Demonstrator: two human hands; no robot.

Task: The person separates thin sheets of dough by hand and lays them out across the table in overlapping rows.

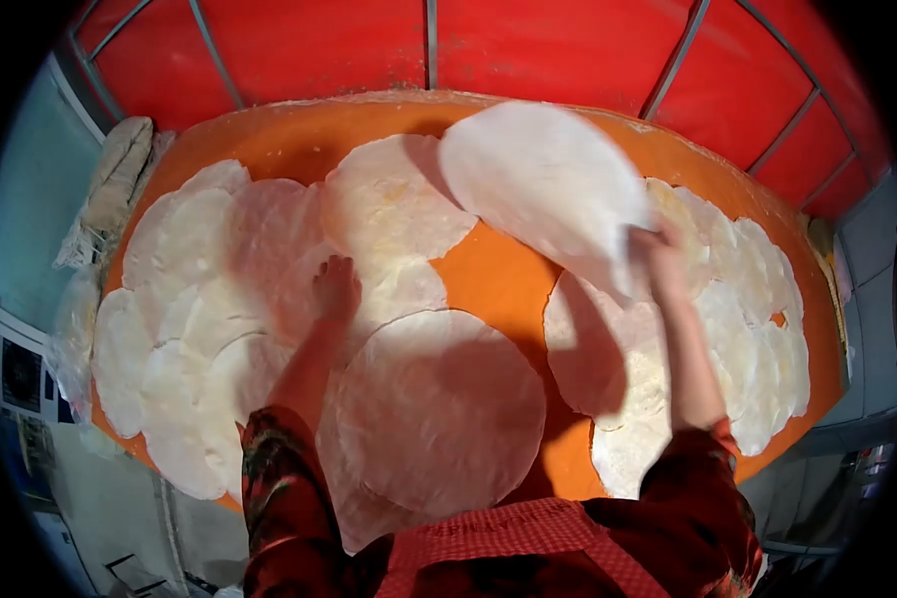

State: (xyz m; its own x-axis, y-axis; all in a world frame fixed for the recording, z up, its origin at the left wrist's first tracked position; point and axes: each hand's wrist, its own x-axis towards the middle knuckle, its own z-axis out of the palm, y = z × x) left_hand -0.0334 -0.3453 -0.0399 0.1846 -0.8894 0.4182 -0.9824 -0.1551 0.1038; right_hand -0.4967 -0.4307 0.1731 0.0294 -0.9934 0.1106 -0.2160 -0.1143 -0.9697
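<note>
My right hand (656,261) grips the lower right edge of a thin round white dough sheet (543,179), which is lifted and tilted above the back of the orange table. My left hand (338,288) is over the overlapping sheets left of the middle, its fingers slightly apart and nothing visible in them. A large round sheet (444,409) lies flat in front of my body. Behind my left hand lies another round sheet (399,194). The moving sheet is slightly blurred.
More overlapping sheets (184,339) cover the table's left side, and others (752,309) its right side. The orange tabletop (498,274) shows between them. A red wall with metal bars (558,50) stands behind. A rolled cloth (120,174) lies at the left edge.
</note>
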